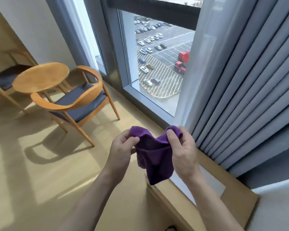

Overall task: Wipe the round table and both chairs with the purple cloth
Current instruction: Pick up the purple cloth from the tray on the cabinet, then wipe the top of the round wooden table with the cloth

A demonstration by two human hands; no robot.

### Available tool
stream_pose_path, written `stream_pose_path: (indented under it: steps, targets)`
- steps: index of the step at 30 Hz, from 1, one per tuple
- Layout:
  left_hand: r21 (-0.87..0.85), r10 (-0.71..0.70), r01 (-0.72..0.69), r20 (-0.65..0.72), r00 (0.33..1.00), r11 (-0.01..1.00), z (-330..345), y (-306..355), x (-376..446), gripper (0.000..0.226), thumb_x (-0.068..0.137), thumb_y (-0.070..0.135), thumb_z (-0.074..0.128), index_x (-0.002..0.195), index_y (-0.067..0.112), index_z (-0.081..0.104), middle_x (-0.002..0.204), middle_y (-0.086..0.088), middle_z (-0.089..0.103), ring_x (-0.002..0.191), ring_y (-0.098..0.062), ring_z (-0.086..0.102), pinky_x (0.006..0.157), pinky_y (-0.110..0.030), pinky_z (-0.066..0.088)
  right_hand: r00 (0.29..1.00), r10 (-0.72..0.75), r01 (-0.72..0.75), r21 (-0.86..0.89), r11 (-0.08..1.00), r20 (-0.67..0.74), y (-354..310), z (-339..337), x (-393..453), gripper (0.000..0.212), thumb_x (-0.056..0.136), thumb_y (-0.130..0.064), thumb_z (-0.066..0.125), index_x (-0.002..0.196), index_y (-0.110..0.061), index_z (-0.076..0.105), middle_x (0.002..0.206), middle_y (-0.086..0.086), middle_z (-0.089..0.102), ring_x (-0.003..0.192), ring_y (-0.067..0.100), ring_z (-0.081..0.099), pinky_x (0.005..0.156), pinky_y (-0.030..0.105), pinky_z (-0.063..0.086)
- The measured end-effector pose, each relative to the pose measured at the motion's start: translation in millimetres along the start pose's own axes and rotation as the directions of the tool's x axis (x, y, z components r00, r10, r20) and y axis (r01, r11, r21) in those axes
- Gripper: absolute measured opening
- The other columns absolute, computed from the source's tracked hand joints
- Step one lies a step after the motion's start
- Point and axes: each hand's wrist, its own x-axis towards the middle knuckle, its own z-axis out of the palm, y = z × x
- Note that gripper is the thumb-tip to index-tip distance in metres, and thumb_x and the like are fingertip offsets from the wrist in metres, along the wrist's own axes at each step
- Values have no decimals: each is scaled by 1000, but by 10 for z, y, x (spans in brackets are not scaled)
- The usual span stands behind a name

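Both hands hold the purple cloth (154, 154) up in the air near the window (157, 60): the left hand (122, 151) pinches its left corner, the right hand (182, 147) its right corner. Well apart, the round worktop (40, 77) stands between two wooden chairs, the near chair (77, 100) and the far chair (5, 77).

No words, labels, brand names or numbers can be read anywhere. The only markings are painted lines on the car park (162, 70) seen through the window beyond the hands: white bay lines and yellow diagonal hatching, with no lettering legible.
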Motion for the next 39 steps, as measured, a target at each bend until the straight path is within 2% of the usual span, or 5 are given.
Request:
stream_pose_path:
  steps: [6,12,18,29,39]
  targets:
    - [47,71,-68,-63,996,997,-1005,163,-454,46,95,-8,51,116,27,72,109,-14,74,102,-27,72,84,-38,62,977,-67,63,24,998,203,-131,974,-307,35,95,-44,55,112,-14,57,103,7,66,94,27,64,82,44,53]
    - [144,117,-78,-290,950,987,-2267,220,-992,36,90,6,61,117,29,69,106,-3,78,99,-23,75,81,-33,62,957,-137,188,-190,964,254,-194,2167,-633,41,87,0,53,107,-35,49,109,4,60,104,14,59,90,25,48]
    - [189,137,-58,-437,889,980,-3231,313,-1347,36,85,15,66,112,38,72,104,4,79,95,-17,75,77,-24,58,918,-230,324,-280,904,321,-199,3135,-781,40,85,15,54,102,-21,52,102,-12,54,98,-4,53,83,3,35]
    - [219,99,48,-611,785,975,-4706,303,-799,16,89,9,77,91,25,75,82,-4,76,67,-16,65,61,-24,50,815,-169,388,-304,870,555,65,4746,-205,23,92,-7,66,103,-25,56,105,-18,52,101,-6,53,82,1,36]
    - [205,130,35,-736,664,978,-6063,520,108,20,88,13,76,93,32,74,90,6,77,86,-14,71,74,-22,55,671,-121,446,-268,854,732,172,6524,968,29,82,-27,79,93,-26,52,97,-12,50,95,-2,52,76,6,36]
